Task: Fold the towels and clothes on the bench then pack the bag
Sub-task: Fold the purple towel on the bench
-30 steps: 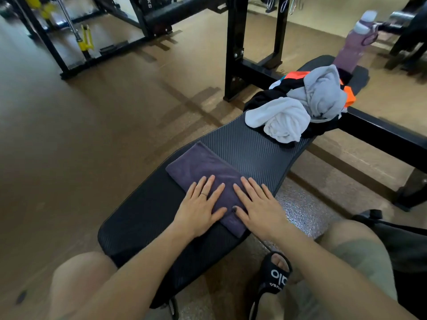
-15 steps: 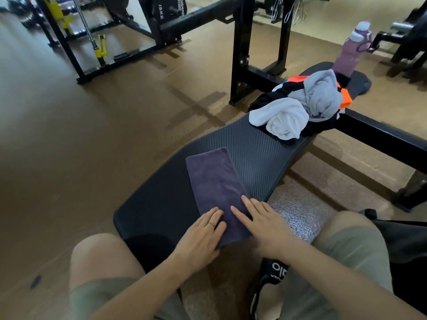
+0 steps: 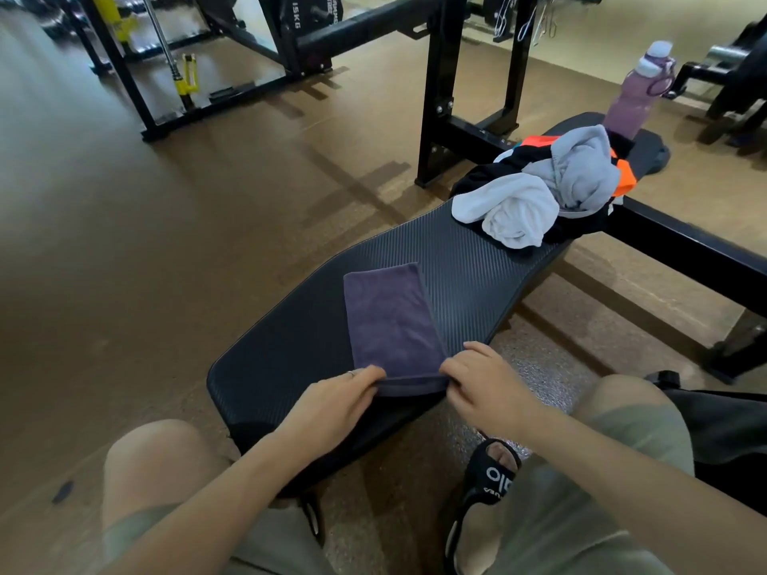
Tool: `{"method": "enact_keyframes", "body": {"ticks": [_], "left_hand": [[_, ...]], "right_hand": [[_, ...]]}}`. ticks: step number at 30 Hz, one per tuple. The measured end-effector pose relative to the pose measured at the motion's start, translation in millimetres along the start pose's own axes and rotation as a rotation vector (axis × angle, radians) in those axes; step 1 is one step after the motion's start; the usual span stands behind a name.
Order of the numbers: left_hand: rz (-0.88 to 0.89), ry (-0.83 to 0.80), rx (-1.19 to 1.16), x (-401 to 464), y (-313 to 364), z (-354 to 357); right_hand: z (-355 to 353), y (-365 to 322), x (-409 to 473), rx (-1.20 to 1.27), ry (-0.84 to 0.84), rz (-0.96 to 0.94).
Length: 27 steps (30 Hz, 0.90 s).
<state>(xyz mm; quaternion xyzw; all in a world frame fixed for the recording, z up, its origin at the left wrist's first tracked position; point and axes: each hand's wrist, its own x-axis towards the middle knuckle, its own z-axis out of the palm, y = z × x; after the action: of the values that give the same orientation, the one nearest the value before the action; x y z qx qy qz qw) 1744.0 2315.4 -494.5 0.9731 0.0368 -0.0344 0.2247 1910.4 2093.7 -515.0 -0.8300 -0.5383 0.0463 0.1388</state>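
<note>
A heap of white, grey and black-and-orange clothes (image 3: 552,193) sits at the far end of the table (image 3: 469,276), a purple bottle (image 3: 635,93) upright behind it. The folded purple towel (image 3: 390,321) lies nearer, its near edge pinched by the left hand (image 3: 336,402) and right hand (image 3: 483,385), one at each corner.
</note>
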Motion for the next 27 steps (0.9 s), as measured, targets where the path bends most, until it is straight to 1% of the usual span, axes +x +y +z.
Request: {"method": "enact_keyframes", "body": {"ticks": [2,4,7,10,14,19,22,24,27], "left_hand": [[-0.113,-0.006,-0.101,7,-4,-5],[-0.228,0.013,-0.260,17,-11,-4],[-0.377,0.046,-0.434,32,-18,-1],[-0.482,0.121,-0.463,42,-19,6],[-0.473,0.151,-0.337,46,-23,17],[-0.440,0.182,-0.224,46,-16,21],[-0.437,0.182,-0.220,47,-16,21],[-0.429,0.165,-0.249,46,-19,19],[-0.375,0.139,-0.219,40,-20,13]], "right_hand": [[-4,0,14,0.211,0.004,0.207],[-5,3,29,0.321,-0.035,0.359],[-2,1,46,0.245,-0.089,0.451],[4,-3,59,0.142,-0.091,0.473],[12,-5,62,-0.058,-0.040,0.451],[18,-9,60,-0.093,-0.018,0.500],[18,-9,62,-0.083,-0.035,0.515],[16,-5,61,-0.035,-0.031,0.502],[11,-1,52,0.087,0.032,0.372]]}}
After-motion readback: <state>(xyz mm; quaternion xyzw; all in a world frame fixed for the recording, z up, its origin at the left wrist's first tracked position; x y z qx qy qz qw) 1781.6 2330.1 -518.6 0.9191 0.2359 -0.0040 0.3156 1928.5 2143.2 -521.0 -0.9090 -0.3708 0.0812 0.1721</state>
